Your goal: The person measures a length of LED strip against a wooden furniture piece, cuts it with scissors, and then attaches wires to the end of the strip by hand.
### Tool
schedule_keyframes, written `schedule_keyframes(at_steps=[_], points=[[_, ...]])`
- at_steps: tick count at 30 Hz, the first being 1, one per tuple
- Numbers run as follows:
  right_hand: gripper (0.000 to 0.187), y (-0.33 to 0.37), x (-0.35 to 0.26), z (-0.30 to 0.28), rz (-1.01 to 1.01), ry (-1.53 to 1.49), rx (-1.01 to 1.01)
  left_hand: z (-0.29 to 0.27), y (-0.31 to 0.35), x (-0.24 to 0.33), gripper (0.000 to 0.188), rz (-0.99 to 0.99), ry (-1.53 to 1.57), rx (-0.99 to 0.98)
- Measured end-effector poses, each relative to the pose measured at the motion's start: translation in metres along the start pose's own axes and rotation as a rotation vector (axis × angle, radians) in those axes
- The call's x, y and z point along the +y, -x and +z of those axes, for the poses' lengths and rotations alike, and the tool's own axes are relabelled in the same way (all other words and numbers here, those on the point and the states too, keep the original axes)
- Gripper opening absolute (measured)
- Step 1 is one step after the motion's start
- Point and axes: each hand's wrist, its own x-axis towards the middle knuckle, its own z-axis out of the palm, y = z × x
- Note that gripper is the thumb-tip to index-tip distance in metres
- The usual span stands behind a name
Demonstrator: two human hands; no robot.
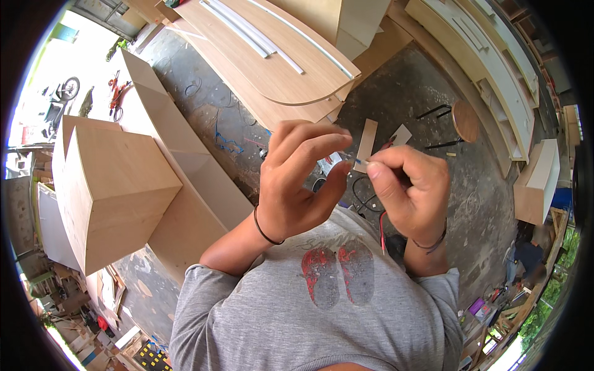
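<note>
Workshop floor [396, 93] with plywood panels [272, 68] below. I see my left hand [297, 179] and right hand [408, 191] pinching a small thin piece [359, 159] between fingertips at chest height; a slackened pinch could drop it among the floor clutter.

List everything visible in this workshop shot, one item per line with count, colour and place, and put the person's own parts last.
small thin piece: one, pale, pinched between both hands at centre
wooden box: one, light brown, left
long plywood panels: several, tan, top centre
white strips: a few, white, lying on the top panel
round stool: one, brown seat on black legs, right
small wood offcut: one, tan, on the floor behind the hands
shelf unit: one, cream, upper right
concrete floor: grey, middle
grey shirt: one, bottom
left hand: one, black wristband
right hand: one, dark wristband
</note>
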Motion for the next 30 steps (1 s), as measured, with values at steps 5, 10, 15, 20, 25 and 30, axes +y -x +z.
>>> schedule_keyframes(at_steps=[5, 10, 15, 20, 25, 30], points=[[0.011, -0.004, 0.008, -0.013, 0.155, -0.224, -0.157, 0.005, 0.012, 0.0, 0.012, -0.425, 0.638, -0.08], [0.017, -0.002, 0.008, -0.005, 0.117, -0.508, -0.082, 0.001, 0.01, -0.007, 0.012, -0.819, 1.316, -0.149], [0.017, 0.0, 0.008, 0.019, 0.007, -0.443, -0.071, -0.008, 0.014, -0.007, 0.011, -0.83, 1.519, -0.235], [0.015, -0.003, -0.008, 0.037, -0.044, -0.445, -0.042, -0.026, 0.019, -0.013, 0.011, -0.831, 1.549, -0.258], [0.012, -0.01, -0.031, 0.056, -0.095, -0.377, -0.059, -0.047, 0.022, -0.024, 0.011, -0.905, 1.765, -0.303], [0.01, -0.01, -0.046, 0.076, -0.048, -0.39, -0.042, -0.064, 0.029, -0.033, 0.012, -0.832, 1.83, -0.376]])
